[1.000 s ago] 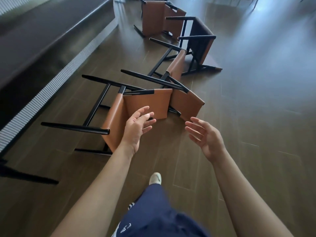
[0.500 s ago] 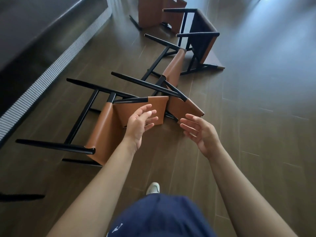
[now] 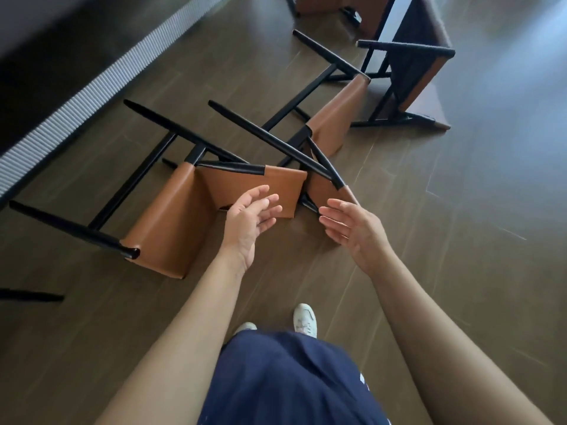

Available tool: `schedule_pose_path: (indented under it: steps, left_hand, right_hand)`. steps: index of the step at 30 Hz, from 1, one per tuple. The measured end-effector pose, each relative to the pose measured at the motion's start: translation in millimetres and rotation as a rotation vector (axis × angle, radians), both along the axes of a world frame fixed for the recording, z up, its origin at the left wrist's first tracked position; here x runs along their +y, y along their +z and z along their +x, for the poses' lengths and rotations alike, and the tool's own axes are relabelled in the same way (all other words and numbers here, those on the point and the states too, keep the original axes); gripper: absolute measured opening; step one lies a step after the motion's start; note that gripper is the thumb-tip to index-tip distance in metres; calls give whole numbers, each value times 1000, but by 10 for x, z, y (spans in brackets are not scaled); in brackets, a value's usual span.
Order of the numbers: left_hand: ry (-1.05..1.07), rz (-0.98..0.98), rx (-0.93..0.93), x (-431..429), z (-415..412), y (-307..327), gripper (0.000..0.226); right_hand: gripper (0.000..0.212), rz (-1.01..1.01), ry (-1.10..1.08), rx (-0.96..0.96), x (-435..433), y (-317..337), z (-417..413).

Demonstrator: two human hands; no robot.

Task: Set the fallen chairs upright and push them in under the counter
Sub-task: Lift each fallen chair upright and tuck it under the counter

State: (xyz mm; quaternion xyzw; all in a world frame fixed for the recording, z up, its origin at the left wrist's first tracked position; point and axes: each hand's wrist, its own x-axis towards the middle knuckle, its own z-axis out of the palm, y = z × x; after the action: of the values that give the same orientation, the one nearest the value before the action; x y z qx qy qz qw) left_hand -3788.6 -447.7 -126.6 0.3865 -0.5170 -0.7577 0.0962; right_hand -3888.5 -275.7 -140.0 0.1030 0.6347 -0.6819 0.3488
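Several brown leather chairs with black legs lie tipped over on the dark wood floor. The nearest chair (image 3: 171, 219) lies on its side, legs pointing left toward the counter (image 3: 92, 96). A second chair (image 3: 334, 124) lies behind it, its legs crossing the first one's backrest. A third chair (image 3: 411, 72) lies at the upper right. My left hand (image 3: 248, 222) hovers open just in front of the nearest chair's backrest. My right hand (image 3: 352, 231) is open too, near the corner of the second chair's backrest. Neither hand holds anything.
The counter's ribbed white base runs diagonally along the left. Another chair (image 3: 331, 4) is cut off at the top edge. A loose black leg (image 3: 30, 296) shows at the left edge. My feet (image 3: 303, 320) stand just behind the hands. Bare floor spreads to the right.
I have stepped closer and bent down; the chairs look larger and nearer. Both hands have reached further toward the nearest chair's backrest and stay open.
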Motion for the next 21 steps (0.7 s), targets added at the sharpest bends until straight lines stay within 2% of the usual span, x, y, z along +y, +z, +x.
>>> schedule_pose_path:
  steps: [7,15,21]
  left_hand:
    - [71,48,-43,239,-224,-293,21]
    - [14,19,-94,199,-355,-616,21]
    - [48,28,-88,181,-595,-1361,21]
  right_hand:
    - [22,46,49,-70,143,-275,-401]
    - [21,105,85,-97,25,-639,-497]
    - [22,193,187,-52,-180,-1400,-796]
